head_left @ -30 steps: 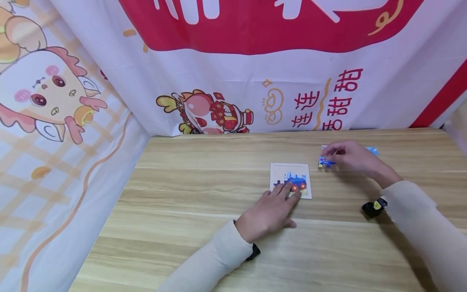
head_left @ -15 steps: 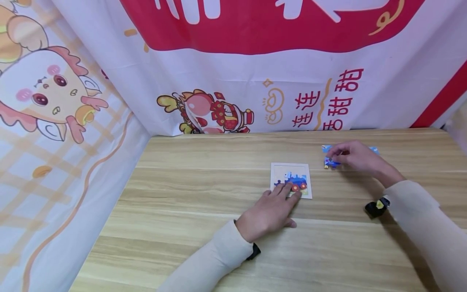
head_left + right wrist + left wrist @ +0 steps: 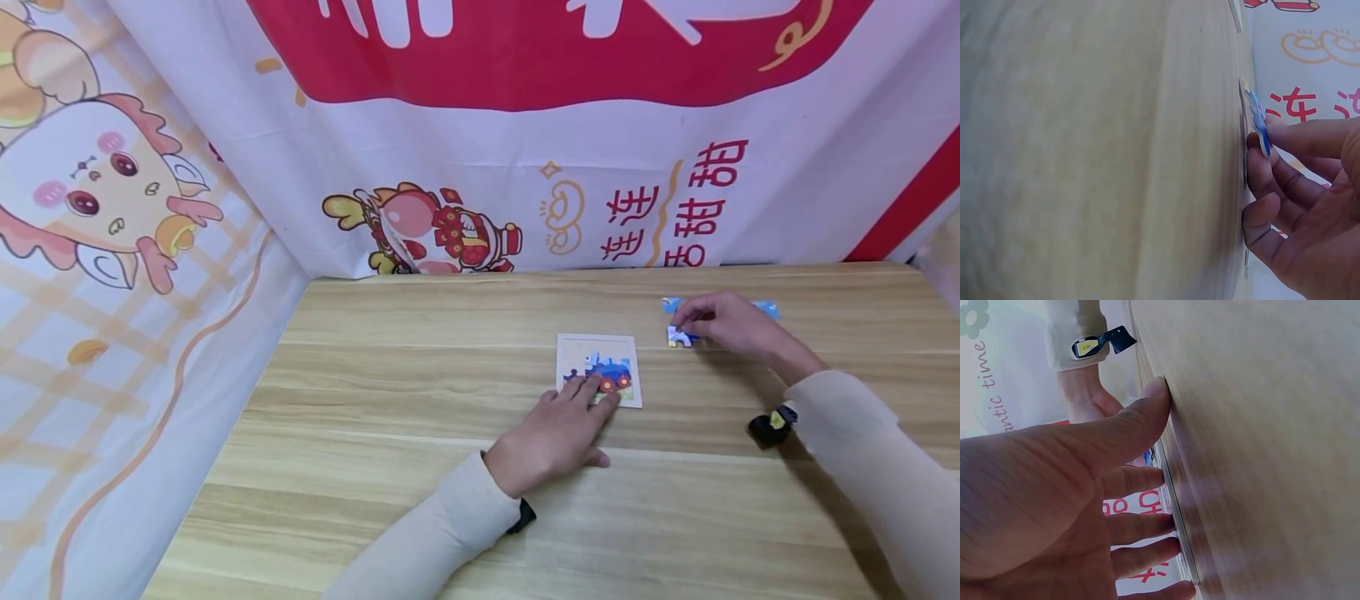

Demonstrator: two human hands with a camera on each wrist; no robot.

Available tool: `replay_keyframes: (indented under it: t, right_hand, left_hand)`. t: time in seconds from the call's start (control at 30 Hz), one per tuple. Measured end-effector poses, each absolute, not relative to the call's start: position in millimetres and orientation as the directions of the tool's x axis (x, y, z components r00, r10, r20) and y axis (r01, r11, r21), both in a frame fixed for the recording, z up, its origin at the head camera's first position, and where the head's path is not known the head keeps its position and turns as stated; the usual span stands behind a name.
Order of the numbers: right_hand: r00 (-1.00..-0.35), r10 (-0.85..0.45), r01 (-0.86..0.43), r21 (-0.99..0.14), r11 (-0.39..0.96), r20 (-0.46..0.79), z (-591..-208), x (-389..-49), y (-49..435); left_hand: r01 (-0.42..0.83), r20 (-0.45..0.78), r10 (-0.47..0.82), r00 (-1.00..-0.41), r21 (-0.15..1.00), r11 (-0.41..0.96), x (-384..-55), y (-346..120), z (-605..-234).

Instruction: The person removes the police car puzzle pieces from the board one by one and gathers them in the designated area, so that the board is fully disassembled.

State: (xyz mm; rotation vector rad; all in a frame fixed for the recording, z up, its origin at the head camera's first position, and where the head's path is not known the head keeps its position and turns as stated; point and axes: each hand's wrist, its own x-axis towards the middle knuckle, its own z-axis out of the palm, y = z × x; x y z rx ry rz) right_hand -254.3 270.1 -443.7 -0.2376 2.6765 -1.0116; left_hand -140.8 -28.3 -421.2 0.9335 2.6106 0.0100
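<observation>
My left hand [image 3: 551, 437] rests with extended fingers on the lower edge of a small white puzzle tray [image 3: 596, 338]. Inside the tray, fitted pieces show part of a blue train [image 3: 613, 372] with red wheels; the fingers hide some of its lower left. To the right of the tray, my right hand [image 3: 729, 323] pinches a jigsaw piece [image 3: 679, 337] between thumb and fingers. In the right wrist view this blue piece [image 3: 1257, 120] is tilted, held near the tabletop. From the left wrist view, the left fingertips [image 3: 1159, 478] line up along the tray's edge.
More light-blue puzzle pieces [image 3: 767, 308] lie beside and behind the right hand, partly hidden by it. The wooden table [image 3: 420, 375] ends at a printed cloth [image 3: 480, 150] at the back, and another cloth [image 3: 112, 250] hangs on the left.
The piece in my right hand has shifted slightly right and turned, now showing a paler, notched side. The left hand and the tray have stayed in place.
</observation>
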Motion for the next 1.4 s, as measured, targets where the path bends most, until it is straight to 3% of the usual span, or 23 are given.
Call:
replay_keyframes:
  t: [0.63, 1.4]
  right_hand:
    - [-0.961, -0.237, -0.097, -0.635, 0.766, -0.14, -446.6, -255.5, 265.8]
    - [-0.951, -0.264, -0.098, -0.651, 0.753, -0.162, -449.6, -256.7, 267.6]
  left_hand:
    - [0.606, -0.335, 0.611, -0.718, 0.133, 0.785, -141.5, -28.4, -422.4]
    - [0.611, -0.329, 0.613, -0.718, 0.124, 0.782, -141.9, -28.6, -422.1]
